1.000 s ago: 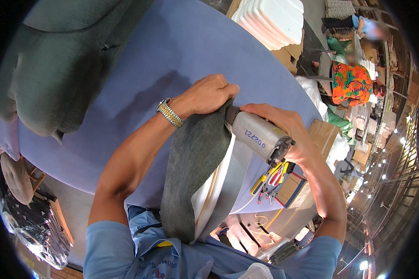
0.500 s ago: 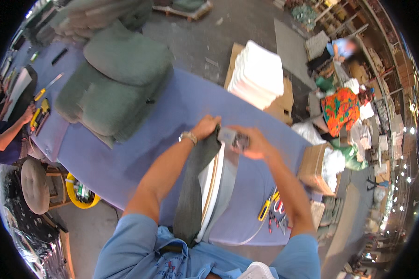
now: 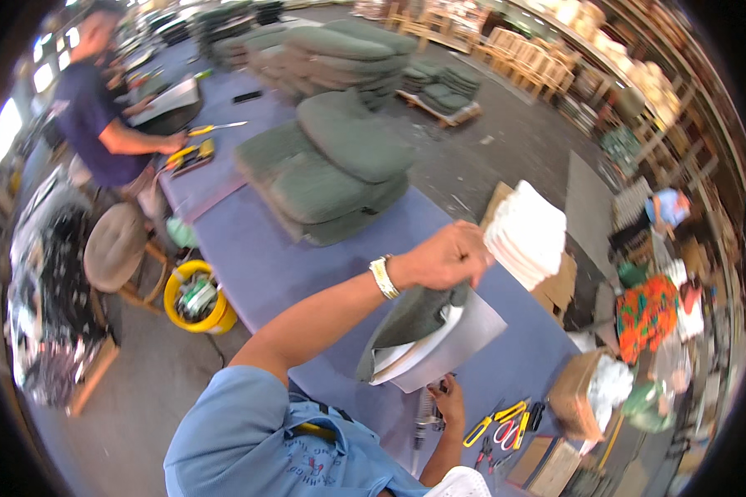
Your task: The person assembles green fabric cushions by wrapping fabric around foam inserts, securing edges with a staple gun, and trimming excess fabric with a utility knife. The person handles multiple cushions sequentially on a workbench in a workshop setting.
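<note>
My left hand (image 3: pixel 446 255), with a watch on its wrist, is closed on the edge of a dark green fabric cover (image 3: pixel 402 327) and holds it up off the table. A curved white panel (image 3: pixel 464 338) with a pale sheet hangs tilted beneath the cover. Lower down, next to the panel's bottom edge, my right hand (image 3: pixel 449 401) has its fingers curled around a grey and black tool that looks like a staple gun (image 3: pixel 425 414). My own arm and the panel hide part of that tool.
Green cushions (image 3: pixel 331 166) are stacked on the blue table (image 3: pixel 261 240). Yellow-handled cutters, scissors (image 3: pixel 506 434) and pliers lie at the right. Beyond stand white padding (image 3: pixel 526 232) and a carton (image 3: pixel 578 389). A co-worker (image 3: pixel 104 116) is at left, near a yellow bucket (image 3: pixel 228 315).
My left hand has lifted the covered panel and tilted it up. My right hand, with the tool, has drawn back from the panel's far end toward my body. The view has swung left.
</note>
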